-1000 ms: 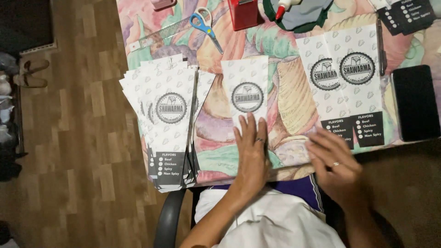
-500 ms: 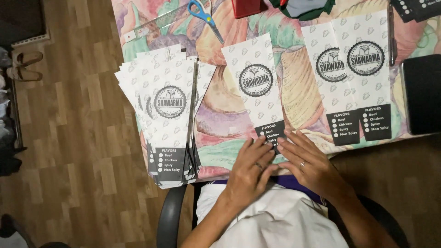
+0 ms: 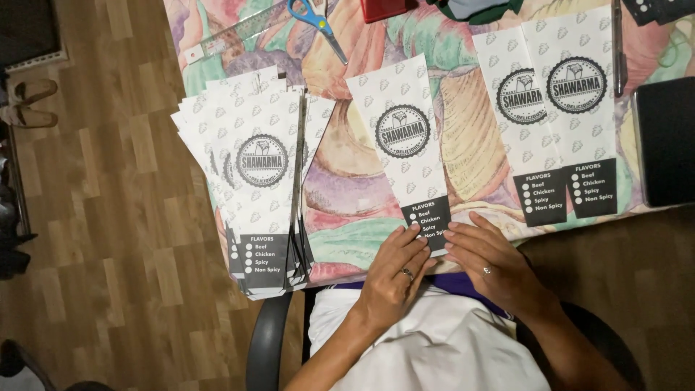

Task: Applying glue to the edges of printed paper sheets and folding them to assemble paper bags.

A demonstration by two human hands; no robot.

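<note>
A single white paper sleeve (image 3: 399,123) with a round black emblem and a black bottom panel lies on the table in front of me. My left hand (image 3: 394,274) and my right hand (image 3: 491,259) rest flat at its near end, fingertips touching the black panel from either side. Neither hand grips it. To the left a fanned stack of the same sleeves (image 3: 257,181) hangs over the table's edge. On the right lie two more sleeves (image 3: 557,108), overlapping side by side.
The table carries a colourful painted cloth (image 3: 347,195). Blue-handled scissors (image 3: 313,20) and a clear ruler (image 3: 235,35) lie at the back, a red box (image 3: 387,7) beside them. A dark tablet (image 3: 666,141) sits at the right edge. Wooden floor lies left; I sit in a chair (image 3: 268,347).
The single sleeve has slid towards me with my hands. My left hand came off its middle to its near end, and my right hand moved in from the right to the black panel.
</note>
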